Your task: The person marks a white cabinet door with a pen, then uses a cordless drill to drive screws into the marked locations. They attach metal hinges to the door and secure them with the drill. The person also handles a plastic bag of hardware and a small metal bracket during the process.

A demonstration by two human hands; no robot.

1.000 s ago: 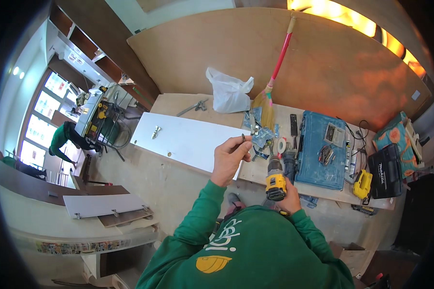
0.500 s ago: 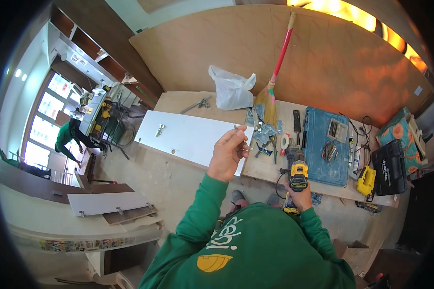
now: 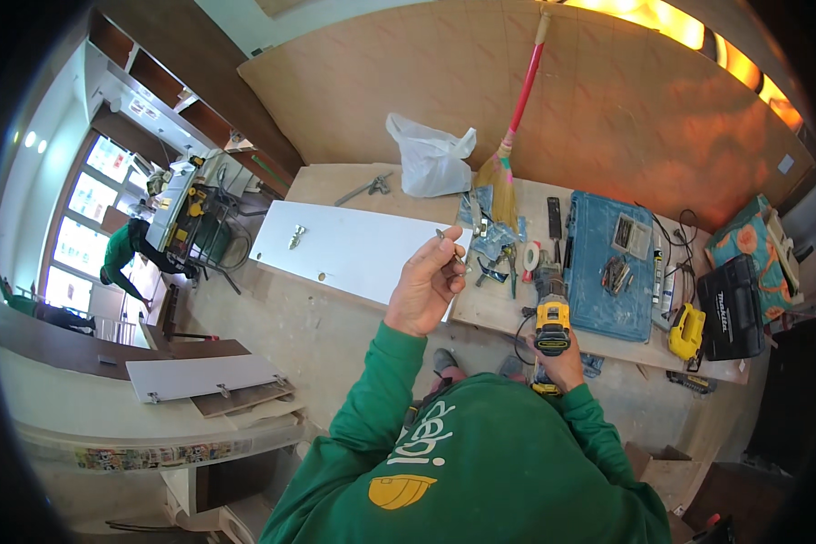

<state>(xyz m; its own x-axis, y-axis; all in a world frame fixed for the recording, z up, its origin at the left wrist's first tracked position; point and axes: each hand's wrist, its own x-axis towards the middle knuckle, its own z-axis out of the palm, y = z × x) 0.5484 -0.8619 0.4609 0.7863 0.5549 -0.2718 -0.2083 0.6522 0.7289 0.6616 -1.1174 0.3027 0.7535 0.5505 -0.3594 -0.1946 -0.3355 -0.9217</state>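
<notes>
Our left hand [image 3: 420,288] pinches a small metal piece [image 3: 441,234] between thumb and curled fingers, above the right end of the white panel [image 3: 358,247]; our right hand [image 3: 567,363] grips the yellow drill [image 3: 553,326]. A loosened pinch could, we judge, drop the piece.

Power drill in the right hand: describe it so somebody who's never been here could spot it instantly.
Start from the tall brown board behind the worktable, then find the flat blue case on that table. Just left of the case's near end, the right hand grips the yellow-and-black drill. Unlike the yellow tool right of the case, it is held.
</notes>
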